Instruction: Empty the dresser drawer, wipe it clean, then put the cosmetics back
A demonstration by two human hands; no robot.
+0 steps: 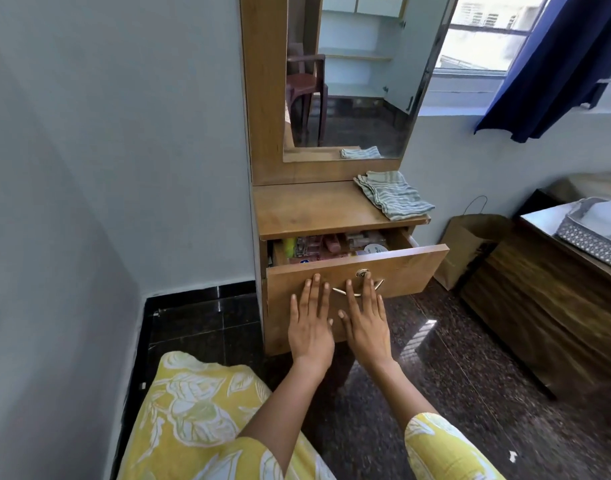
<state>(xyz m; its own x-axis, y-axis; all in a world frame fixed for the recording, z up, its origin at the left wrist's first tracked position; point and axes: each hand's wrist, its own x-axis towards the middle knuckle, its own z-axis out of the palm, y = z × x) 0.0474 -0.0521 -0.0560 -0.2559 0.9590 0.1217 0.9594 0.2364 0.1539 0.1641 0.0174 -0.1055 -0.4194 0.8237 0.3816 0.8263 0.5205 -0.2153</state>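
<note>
The wooden dresser drawer (408,268) stands part-way pulled out, with a curved metal handle (357,292) and a keyhole on its front. Inside lie several cosmetics (332,244): pink tubes and boxes, a yellow item at the left, a round white lid at the right. My left hand (311,323) and my right hand (366,323) are stretched out flat side by side in front of the drawer front, fingers apart, holding nothing. My right fingertips overlap the handle. A folded striped cloth (394,195) rests on the dresser top (314,206) at the right.
A mirror (352,74) rises behind the dresser top. A brown paper bag (470,244) stands on the dark floor to the right, beside a wooden cabinet (546,317) bearing a grey basket (595,233). A blue curtain (553,64) hangs by the window. The wall is close on the left.
</note>
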